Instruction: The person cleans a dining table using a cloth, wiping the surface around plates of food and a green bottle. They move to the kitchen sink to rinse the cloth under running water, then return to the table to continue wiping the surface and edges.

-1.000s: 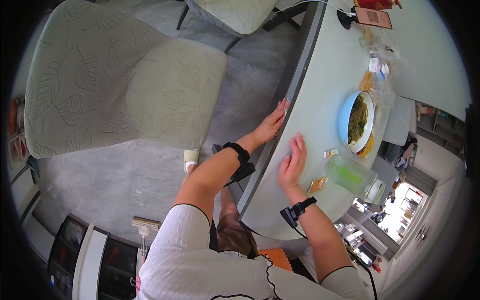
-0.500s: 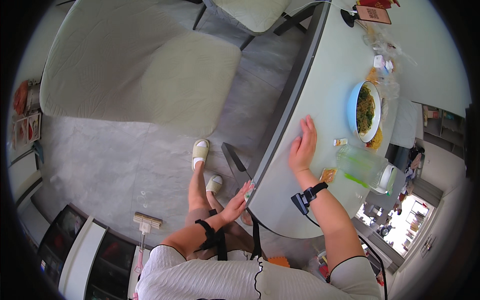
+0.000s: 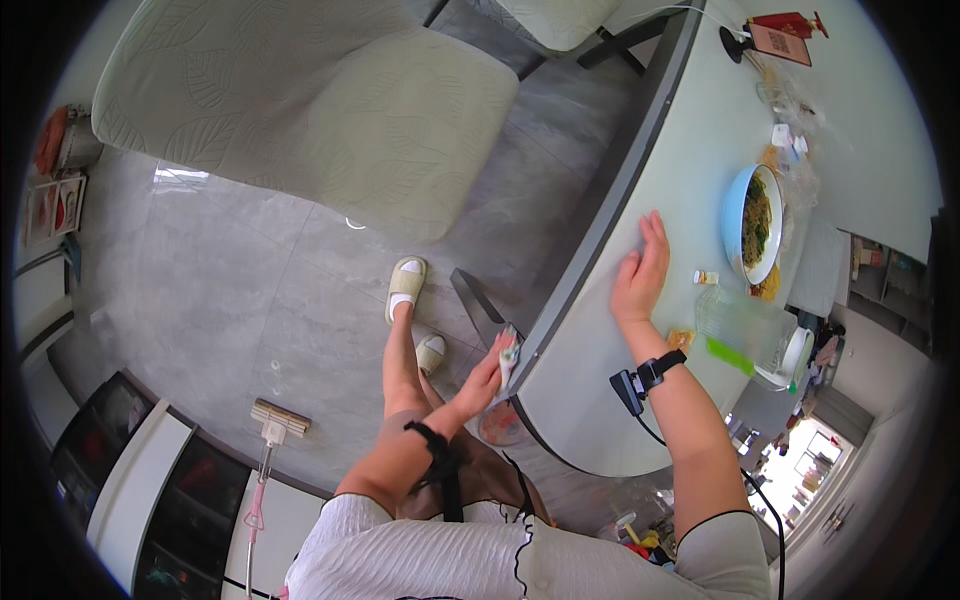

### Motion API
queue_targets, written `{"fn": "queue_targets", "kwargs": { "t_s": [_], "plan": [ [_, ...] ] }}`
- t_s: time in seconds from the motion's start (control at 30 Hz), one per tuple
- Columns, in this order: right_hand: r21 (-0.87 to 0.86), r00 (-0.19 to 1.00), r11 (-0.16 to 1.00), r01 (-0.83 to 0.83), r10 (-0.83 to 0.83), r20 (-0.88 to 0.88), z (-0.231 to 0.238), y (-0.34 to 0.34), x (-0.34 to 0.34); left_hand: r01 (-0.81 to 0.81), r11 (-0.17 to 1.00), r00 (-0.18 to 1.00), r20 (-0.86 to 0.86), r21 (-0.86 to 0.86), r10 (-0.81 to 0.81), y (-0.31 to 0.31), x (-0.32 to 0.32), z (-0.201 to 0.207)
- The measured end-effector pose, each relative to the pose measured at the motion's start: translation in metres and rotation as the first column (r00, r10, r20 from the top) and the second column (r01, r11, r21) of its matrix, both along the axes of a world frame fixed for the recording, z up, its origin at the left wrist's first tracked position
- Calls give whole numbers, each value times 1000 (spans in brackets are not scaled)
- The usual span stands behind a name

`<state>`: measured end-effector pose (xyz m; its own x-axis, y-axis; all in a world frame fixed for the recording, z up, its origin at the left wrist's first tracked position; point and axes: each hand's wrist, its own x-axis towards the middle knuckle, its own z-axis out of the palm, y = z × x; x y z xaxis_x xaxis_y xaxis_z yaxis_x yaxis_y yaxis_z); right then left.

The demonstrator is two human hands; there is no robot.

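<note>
My left hand (image 3: 484,381) is closed around a crumpled white cloth or tissue (image 3: 507,365) with green marks, held against the dark edge near the rounded corner of the pale table (image 3: 590,400). The exact kind of this wad cannot be made out. On the tabletop lies my right hand (image 3: 640,279), fingers stretched out and nothing in it. Beside that hand are a small white-and-yellow item (image 3: 706,277) and a small orange packet (image 3: 681,339), partly hidden by my wrist. A transparent plastic jug (image 3: 745,325) with a green strip lies farther right.
A blue bowl of noodles and greens (image 3: 757,225) stands near the table's far side, by plastic bags (image 3: 797,180) and a small sign stand (image 3: 775,43). A pale chair (image 3: 400,120) is at the upper left. A flat mop (image 3: 280,418) stands on the grey floor.
The view has shifted, so the table appears farther right. My left hand has moved slightly farther along the table edge with the white wad. My right hand still rests on the tabletop.
</note>
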<state>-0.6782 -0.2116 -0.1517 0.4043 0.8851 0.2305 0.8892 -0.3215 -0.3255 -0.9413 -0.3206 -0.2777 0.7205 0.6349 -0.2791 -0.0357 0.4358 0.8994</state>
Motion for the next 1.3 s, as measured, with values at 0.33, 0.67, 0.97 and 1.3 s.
{"fn": "queue_targets", "kwargs": {
  "t_s": [0.33,0.67,0.97,1.3],
  "plan": [
    [-5,999,999,-40,40,18,1,3,-4,-40,997,998,48,61,37,51,44,-3],
    [-7,1000,1000,-16,16,20,1,-1,-1,-28,997,1000,-2,71,28,-2,2,2],
    [-18,1000,1000,6,-6,-15,3,2,1,213,968,934,262,134,-242,93,68,17],
    [-65,997,998,6,-11,-79,5,4,11,237,933,897,308,272,-317,213,204,-5]
  ]
}}
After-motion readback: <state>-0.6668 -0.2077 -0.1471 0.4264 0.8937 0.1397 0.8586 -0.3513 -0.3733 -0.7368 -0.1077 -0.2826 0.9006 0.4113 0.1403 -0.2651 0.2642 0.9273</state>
